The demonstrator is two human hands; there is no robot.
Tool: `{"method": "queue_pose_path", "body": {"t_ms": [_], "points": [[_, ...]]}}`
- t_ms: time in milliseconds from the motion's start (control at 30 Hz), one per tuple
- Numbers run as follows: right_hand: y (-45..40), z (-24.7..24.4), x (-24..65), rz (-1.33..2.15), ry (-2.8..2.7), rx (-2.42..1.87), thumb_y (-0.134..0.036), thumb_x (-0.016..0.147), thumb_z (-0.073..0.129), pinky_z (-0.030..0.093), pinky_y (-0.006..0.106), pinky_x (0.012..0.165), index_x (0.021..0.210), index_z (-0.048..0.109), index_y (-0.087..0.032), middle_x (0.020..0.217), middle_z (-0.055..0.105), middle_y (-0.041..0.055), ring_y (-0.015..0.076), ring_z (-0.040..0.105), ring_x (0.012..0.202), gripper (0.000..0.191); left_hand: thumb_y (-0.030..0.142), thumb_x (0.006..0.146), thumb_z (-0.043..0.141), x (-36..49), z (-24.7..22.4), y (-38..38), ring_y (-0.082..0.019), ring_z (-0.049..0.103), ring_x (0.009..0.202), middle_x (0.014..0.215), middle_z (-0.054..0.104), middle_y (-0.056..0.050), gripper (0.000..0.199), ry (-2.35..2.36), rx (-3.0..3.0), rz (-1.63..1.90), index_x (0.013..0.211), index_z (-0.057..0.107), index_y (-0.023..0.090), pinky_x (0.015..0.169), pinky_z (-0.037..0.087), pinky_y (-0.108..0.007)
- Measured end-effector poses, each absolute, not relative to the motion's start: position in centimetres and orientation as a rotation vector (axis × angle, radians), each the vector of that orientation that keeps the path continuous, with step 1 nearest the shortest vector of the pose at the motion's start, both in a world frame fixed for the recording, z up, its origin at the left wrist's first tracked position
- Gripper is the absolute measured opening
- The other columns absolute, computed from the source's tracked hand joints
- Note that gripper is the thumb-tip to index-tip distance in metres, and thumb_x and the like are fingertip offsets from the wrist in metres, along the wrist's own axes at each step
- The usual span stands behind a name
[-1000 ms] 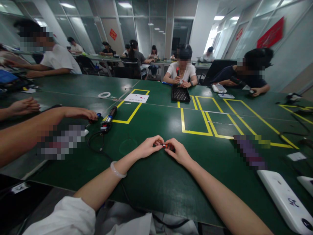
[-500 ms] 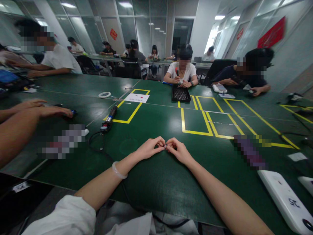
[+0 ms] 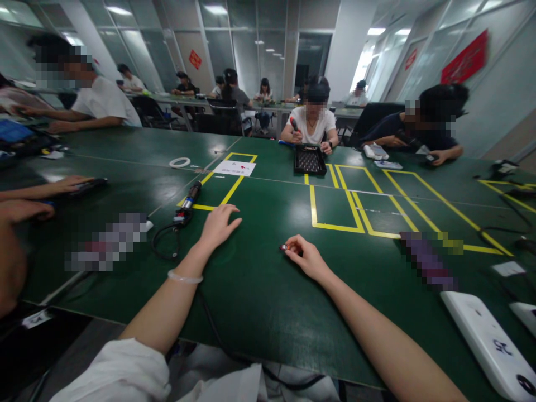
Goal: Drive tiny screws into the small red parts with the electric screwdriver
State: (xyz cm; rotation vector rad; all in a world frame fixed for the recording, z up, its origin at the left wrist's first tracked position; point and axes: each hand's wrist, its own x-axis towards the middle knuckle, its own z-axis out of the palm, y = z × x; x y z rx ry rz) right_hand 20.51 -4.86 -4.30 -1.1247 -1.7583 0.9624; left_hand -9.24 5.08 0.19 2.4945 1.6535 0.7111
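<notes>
Over the green tabletop, my left hand [image 3: 218, 226] is stretched out with its fingers apart and nothing in it. Just beyond its left side lies a corded cylindrical tool [image 3: 189, 202], black and silver, which looks like an electric screwdriver; a gap separates the two. Between thumb and fingertips, my right hand [image 3: 307, 258] pinches a small dark part with a silver end [image 3: 284, 247]. Its exact kind is too small to make out, and the fingers hide some of it.
Yellow tape outlines [image 3: 338, 226] mark the table. A paper sheet [image 3: 235, 168] and a white tape ring [image 3: 180, 162] lie farther back. A white device [image 3: 489, 340] is at right. Across sits a person with a black tray [image 3: 310, 161]; a co-worker's hand [image 3: 31, 210] is at left.
My left hand has left the small part and moved left and away from me, opening towards the corded tool. My right hand stays in place with the part.
</notes>
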Motion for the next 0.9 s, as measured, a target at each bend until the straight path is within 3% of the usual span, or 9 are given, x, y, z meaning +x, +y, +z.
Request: {"method": "queue_pose_path", "body": {"t_ms": [100, 200, 367, 700, 900], "points": [[-5.0, -4.2, 20.5, 0.951, -1.783, -1.135, -0.029, 0.087, 0.058, 0.04, 0.023, 0.061, 0.098, 0.057, -0.019, 0.074, 0.055, -0.0022, 0.011, 0.049, 0.064, 0.015, 0.04, 0.086, 0.055, -14.4, -0.4, 6.9, -0.036, 0.042, 0.128, 0.14, 0.046, -0.019, 0.049, 2.272, 2.344, 0.692, 0.127, 0.052, 0.012, 0.107, 0.033, -0.049], [-5.0, -4.3, 20.5, 0.946, -1.794, -1.14, -0.028, 0.087, 0.059, 0.04, 0.023, 0.061, 0.099, 0.057, -0.018, 0.074, 0.055, -0.0023, 0.0107, 0.049, 0.063, 0.015, 0.046, 0.086, 0.056, -18.3, -0.7, 7.6, -0.04, 0.044, 0.125, 0.141, 0.044, -0.023, 0.061, 2.545, 2.059, 0.534, 0.132, 0.045, 0.006, 0.101, 0.038, -0.051], [-4.8, -4.4, 20.5, 0.939, -1.805, -1.155, -0.028, 0.087, 0.059, 0.041, 0.023, 0.061, 0.098, 0.059, -0.018, 0.074, 0.055, -0.0019, 0.0113, 0.05, 0.064, 0.015, 0.052, 0.086, 0.055, -20.5, -0.6, 8.1, -0.042, 0.051, 0.118, 0.131, 0.052, -0.024, 0.058, 2.566, 1.828, 0.265, 0.126, 0.049, 0.01, 0.092, 0.046, -0.053], [-4.7, -4.4, 20.3, 0.915, -1.814, -1.183, -0.028, 0.086, 0.061, 0.04, 0.023, 0.061, 0.096, 0.061, -0.018, 0.072, 0.056, -0.002, 0.0113, 0.05, 0.063, 0.015, 0.054, 0.08, 0.06, -18.9, -0.7, 8.2, -0.038, 0.058, 0.111, 0.125, 0.056, -0.022, 0.062, 2.553, 1.827, 0.304, 0.128, 0.052, 0.014, 0.084, 0.051, -0.047], [-4.3, -4.8, 20.3, 0.82, -1.816, -1.167, -0.027, 0.086, 0.06, 0.042, 0.024, 0.063, 0.098, 0.061, -0.018, 0.081, 0.061, 0.0007, 0.012, 0.054, 0.068, 0.015, 0.055, 0.08, 0.058, -14.4, -0.6, 7.0, -0.034, 0.06, 0.108, 0.123, 0.057, -0.017, 0.058, 2.439, 2.002, 0.239, 0.123, 0.053, 0.016, 0.083, 0.051, -0.041]]}}
